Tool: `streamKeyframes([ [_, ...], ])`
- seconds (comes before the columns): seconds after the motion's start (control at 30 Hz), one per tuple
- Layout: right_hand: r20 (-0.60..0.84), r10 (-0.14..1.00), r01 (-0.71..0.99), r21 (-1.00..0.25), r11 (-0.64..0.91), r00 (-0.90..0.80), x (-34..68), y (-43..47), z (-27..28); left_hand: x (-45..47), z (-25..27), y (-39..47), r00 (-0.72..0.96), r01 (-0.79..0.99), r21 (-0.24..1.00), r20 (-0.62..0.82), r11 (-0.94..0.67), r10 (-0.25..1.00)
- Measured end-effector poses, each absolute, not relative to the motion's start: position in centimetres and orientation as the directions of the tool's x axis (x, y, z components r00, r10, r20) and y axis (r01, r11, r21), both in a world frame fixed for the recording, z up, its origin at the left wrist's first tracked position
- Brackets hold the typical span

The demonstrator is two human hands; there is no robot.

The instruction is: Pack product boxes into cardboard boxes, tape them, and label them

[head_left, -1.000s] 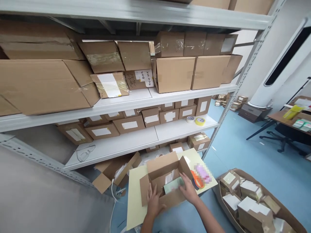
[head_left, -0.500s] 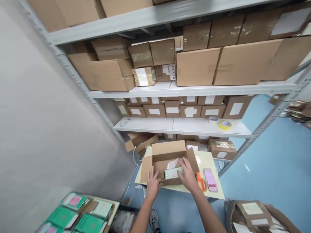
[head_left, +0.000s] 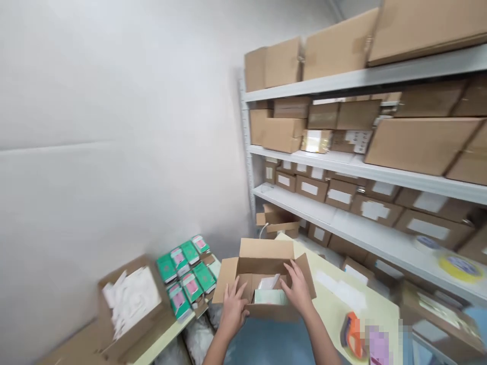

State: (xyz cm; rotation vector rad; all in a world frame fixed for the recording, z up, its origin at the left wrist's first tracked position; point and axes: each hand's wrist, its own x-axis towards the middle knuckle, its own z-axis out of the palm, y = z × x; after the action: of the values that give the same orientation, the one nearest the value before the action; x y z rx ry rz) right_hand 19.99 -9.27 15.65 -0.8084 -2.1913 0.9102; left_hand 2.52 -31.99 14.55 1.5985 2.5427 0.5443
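An open cardboard box [head_left: 272,313] is held in front of me, its flaps spread outward and blue floor visible below it. My left hand [head_left: 233,306] grips its near left wall, thumb outside and fingers over the edge. On the right side, my right hand [head_left: 297,288] clasps the wall with its fingers reaching inside. Within the box lies a pale green small box [head_left: 269,297], and behind it a whitish, partly see-through packet [head_left: 268,282]. The bottom of the cardboard box is mostly hidden.
To the left, several green boxes [head_left: 191,286] sit on a table beside a carton of white material [head_left: 133,299]. On the right, a cream table [head_left: 319,258] bears an orange tape dispenser [head_left: 354,334]. Shelving [head_left: 312,205] with many cartons stands behind; a yellow tape roll [head_left: 460,267] rests there.
My view has swung left, bringing the green boxes and the carton of white material into fuller view. Both hands have carried the cardboard box off the cream table, to the left.
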Motion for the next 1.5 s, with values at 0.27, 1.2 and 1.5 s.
streamKeyframes([
  [0.27,0.333,0.379,0.035,-0.710,0.704,-0.863,7.1,-23.0,17.6,1.7,13.3,-50.9,-0.730,0.632,0.451,0.071,0.631,0.680],
  [1.2,0.089,-0.149,-0.174,-0.500,0.849,-0.985,-25.3,-50.4,12.8,-1.6,7.8,-76.2,-0.963,0.214,0.575,-0.011,0.790,0.268],
  [1.5,-0.371,-0.063,0.054,-0.298,0.953,-0.927,-37.4,-52.0,7.9,-1.8,6.0,-74.6,-0.973,0.202,0.457,-0.008,0.866,0.231],
])
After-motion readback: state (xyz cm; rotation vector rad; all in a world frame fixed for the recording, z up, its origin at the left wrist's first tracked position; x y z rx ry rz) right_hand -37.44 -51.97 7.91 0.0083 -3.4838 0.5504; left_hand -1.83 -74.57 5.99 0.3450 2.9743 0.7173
